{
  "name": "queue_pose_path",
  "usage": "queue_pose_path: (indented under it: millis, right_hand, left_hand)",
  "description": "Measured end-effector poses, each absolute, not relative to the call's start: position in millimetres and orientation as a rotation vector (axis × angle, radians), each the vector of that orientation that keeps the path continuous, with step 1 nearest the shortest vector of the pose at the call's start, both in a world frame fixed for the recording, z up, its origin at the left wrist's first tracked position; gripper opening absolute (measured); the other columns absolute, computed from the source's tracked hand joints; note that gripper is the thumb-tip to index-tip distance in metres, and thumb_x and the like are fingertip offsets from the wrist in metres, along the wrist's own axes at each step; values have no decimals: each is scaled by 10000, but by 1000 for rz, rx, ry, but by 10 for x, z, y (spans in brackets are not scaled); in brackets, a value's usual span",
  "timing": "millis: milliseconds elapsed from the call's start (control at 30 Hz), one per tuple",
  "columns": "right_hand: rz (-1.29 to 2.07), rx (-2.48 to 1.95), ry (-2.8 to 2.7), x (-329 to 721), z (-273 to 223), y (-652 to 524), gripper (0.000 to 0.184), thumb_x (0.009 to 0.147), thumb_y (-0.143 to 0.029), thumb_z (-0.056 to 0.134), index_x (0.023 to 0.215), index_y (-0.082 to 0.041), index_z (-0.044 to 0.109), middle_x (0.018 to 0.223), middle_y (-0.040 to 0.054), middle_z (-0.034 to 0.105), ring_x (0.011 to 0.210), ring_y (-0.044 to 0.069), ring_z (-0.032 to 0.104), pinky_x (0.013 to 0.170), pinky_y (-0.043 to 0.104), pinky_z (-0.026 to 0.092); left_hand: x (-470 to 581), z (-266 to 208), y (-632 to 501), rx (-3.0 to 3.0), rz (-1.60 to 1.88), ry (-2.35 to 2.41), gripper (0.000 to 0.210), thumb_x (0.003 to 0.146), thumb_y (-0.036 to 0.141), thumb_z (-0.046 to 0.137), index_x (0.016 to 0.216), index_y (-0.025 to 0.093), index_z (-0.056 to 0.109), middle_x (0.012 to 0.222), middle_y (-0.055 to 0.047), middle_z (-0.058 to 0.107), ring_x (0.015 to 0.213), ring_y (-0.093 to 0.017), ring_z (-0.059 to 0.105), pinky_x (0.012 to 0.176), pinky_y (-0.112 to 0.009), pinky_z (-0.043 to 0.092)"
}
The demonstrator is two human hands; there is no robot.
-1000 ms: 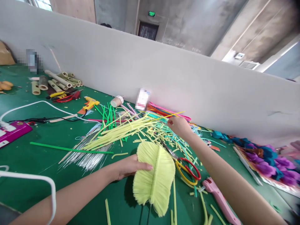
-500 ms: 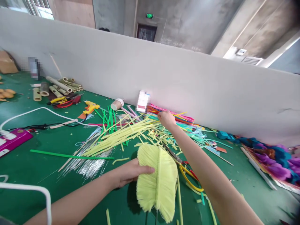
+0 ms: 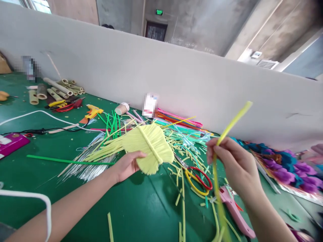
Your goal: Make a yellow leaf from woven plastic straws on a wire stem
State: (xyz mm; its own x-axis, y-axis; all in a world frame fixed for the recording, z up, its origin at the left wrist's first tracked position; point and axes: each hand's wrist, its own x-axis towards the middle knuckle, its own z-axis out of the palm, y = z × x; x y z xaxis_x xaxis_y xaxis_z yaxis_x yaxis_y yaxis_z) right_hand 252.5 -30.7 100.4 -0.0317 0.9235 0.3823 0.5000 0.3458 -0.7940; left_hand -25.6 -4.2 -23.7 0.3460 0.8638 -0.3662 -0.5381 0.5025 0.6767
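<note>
My left hand [image 3: 127,166] grips the edge of a pale yellow-green leaf shape [image 3: 141,137] with a thick central rib and fringed sides. The leaf is tilted over a heap of yellow-green pipe cleaners [image 3: 106,153]. To the right, my right hand [image 3: 237,168] pinches a long yellow-green pipe cleaner [image 3: 234,119] between thumb and fingers. One end points up past the fingers; the rest hangs down, blurred. Between the hands lie scissors [image 3: 202,181] with red and yellow handles, among short cut pieces. A pink-handled tool [image 3: 236,215] rests below my right hand.
Silver wires [image 3: 87,171] and green pipe cleaners [image 3: 116,124] lie on the left. Coloured stems [image 3: 176,119] run along the white partition [image 3: 202,84]. Farther left are a yellow glue gun [image 3: 93,111], pliers, bamboo tubes [image 3: 59,89] and a purple power strip [image 3: 15,144]. Purple flowers [image 3: 302,174] lie right.
My right hand has come back from the pile by the partition to the right, now with a pipe cleaner in it. The leaf has moved up and left and turned in my left hand.
</note>
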Motion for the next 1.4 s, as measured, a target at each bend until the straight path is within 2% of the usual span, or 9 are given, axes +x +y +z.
queue_pose_path:
  millis: [100,467,533,600,667,733,900,1133,1400]
  right_hand:
    - [679,-1295,-1625,2606,925,-491,181,941,-352,469,1001,-263,613,647,-12,482,511,143,442,475,273,354]
    - [513,-1590,-2056,2618,744,-411,497,972,-490,422,1407,-253,465,527,-68,393,454,133,362,446,235,274]
    - [494,-1548,-2123,2582,764,-343,492,983,-480,397,1429,-279,452,592,-34,544,524,158,508,505,241,375]
    - [497,-1480,-2170,2531,768,-268,464,995,-462,366,1419,-306,475,851,22,701,760,199,652,675,272,478]
    - [554,-1436,-2189,2485,742,-203,452,1004,-445,349,1415,-314,485,1091,43,711,987,223,664,841,309,488]
    - [648,-1419,-2204,2458,690,-156,456,1008,-426,342,1427,-303,472,1131,49,707,1057,228,650,904,332,479]
    - [794,-1270,-2261,2454,542,-86,386,979,-305,405,1288,-252,630,1070,68,691,974,209,645,892,340,491]
    - [1019,-1158,-2111,2323,531,-156,362,968,-414,483,1239,-258,666,947,33,708,815,173,634,689,265,477]
    - [739,-1289,-2151,2303,748,-281,214,912,-291,527,893,-214,725,746,5,657,597,124,523,533,235,383]
  left_hand:
    - [-296,-191,-37,511,947,789,375,713,113,686,1088,107,662,1105,-107,738,980,-252,698,820,-329,560]
    - [-292,-112,-145,658,806,755,385,726,199,727,1096,117,660,1023,-132,753,927,-298,712,869,-412,536]
    - [-306,-59,-143,708,817,753,342,753,241,714,1071,121,676,1033,-129,749,953,-296,701,857,-391,536]
    - [-330,57,-115,792,827,758,328,776,269,701,1075,136,680,1041,-118,744,960,-285,695,833,-359,535]
    - [-364,213,-56,892,819,742,412,768,241,704,1170,178,642,1098,-102,724,1001,-273,679,833,-334,525]
    - [-401,361,29,944,770,795,511,726,188,705,1225,222,599,1100,-74,714,963,-246,682,794,-313,527]
    - [-408,525,227,1192,617,1051,484,610,103,607,1087,188,606,746,10,648,601,-146,612,511,-213,445]
    - [-244,681,237,1664,530,940,417,743,343,713,1150,260,676,1006,-31,674,902,-207,645,734,-260,489]
    - [-277,870,229,1887,549,907,334,744,380,754,1053,255,756,1043,-47,749,963,-248,669,820,-314,495]
